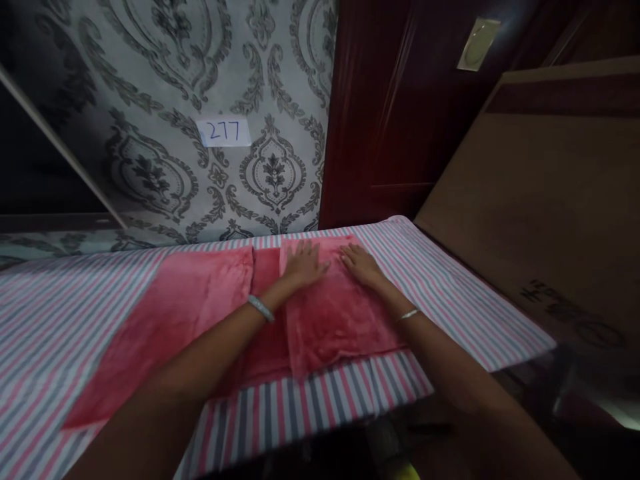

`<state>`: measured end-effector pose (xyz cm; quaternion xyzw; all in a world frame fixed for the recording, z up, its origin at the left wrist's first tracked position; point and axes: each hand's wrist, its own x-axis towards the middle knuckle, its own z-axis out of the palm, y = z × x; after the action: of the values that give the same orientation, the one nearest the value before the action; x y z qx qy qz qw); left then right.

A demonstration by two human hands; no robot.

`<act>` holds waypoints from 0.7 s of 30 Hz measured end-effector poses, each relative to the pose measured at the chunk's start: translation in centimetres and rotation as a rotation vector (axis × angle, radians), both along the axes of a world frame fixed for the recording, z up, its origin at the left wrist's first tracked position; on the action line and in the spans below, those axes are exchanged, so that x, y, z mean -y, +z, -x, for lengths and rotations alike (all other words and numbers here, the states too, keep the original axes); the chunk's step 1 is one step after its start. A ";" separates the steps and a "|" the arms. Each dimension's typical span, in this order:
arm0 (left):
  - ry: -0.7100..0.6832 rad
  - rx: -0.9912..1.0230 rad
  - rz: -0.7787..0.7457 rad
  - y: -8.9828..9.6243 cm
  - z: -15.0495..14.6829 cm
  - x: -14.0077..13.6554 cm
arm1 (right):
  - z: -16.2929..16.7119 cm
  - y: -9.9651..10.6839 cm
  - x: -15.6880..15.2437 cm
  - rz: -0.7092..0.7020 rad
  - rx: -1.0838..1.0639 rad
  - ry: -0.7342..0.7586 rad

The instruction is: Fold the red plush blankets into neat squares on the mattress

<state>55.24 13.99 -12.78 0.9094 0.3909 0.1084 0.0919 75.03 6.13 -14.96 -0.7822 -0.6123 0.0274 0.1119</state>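
Note:
A pinkish-red plush cloth (330, 320) lies across a striped cover, its right part folded inward over the middle. On the left, another section of the same red fabric (165, 320) spreads toward the front edge, with a fold along its right side. My left hand (304, 264) rests flat near the back of the folded right part, fingers spread. Beside it, my right hand (363, 265) also presses on that part, its fingers stretched out. Neither hand grasps the fabric. My forearms hide some of the cloth's front.
The striped cover (445, 287) drapes over the table. A large cardboard box (545, 207) stands at the right. Behind are a patterned wall with a paper label (224, 132) reading 277 and a dark red door (380, 120). A dark panel (45, 160) is at the left.

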 end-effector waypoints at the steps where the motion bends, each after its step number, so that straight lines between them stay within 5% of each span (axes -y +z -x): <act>1: -0.052 -0.005 -0.017 -0.5 0.2 1.5 | 0.8 -0.5 1.3 -0.008 0.020 0.000; 8: -0.079 -0.072 -0.085 -4.0 2.2 6.6 | 4.8 -3.9 6.7 -0.112 0.178 -0.015; 15: -0.146 -0.172 0.025 -2.0 2.9 6.0 | 4.6 -4.0 6.4 -0.162 0.195 -0.019; 21: -0.259 -0.161 0.064 -1.7 6.6 6.9 | 4.2 -4.2 6.4 -0.140 0.194 -0.018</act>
<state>48.62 7.05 -14.47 0.9545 0.2797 0.0099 0.1026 70.87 -0.27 -19.19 -0.7768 -0.6137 -0.0922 0.1068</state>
